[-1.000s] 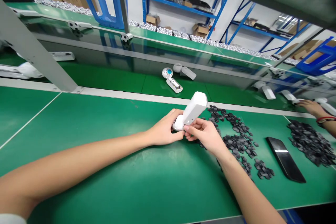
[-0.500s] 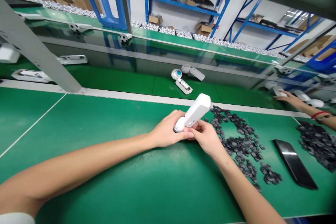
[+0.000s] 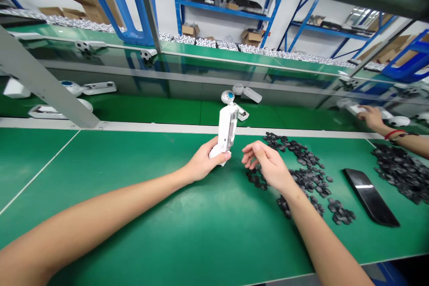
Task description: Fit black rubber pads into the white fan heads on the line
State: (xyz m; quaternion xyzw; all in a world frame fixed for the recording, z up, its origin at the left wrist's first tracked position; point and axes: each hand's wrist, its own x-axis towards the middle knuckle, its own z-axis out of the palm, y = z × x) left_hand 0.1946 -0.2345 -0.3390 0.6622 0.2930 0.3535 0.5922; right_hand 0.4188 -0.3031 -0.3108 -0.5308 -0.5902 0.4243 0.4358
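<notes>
My left hand [image 3: 203, 164] grips the round lower end of a white plastic handheld device [image 3: 226, 129] and holds it upright above the green bench [image 3: 140, 196]. My right hand [image 3: 266, 165] hovers just right of it, off the device, its fingers loosely curled and apart with nothing in them. It hangs over the near edge of a scattered pile of small dark flat parts [image 3: 306, 174].
Behind the bench runs a green conveyor [image 3: 161, 109] carrying white devices [image 3: 234, 98] and more at the left [image 3: 80, 88]. A black phone [image 3: 370, 196] lies at right, beside a second dark pile [image 3: 398, 176]. Another person's hand [image 3: 372, 117] reaches onto the conveyor. A grey slanted post [image 3: 43, 80] stands left.
My right hand has let go of the white device and drawn back to the right. My left hand has swung the device from a tilt to upright.
</notes>
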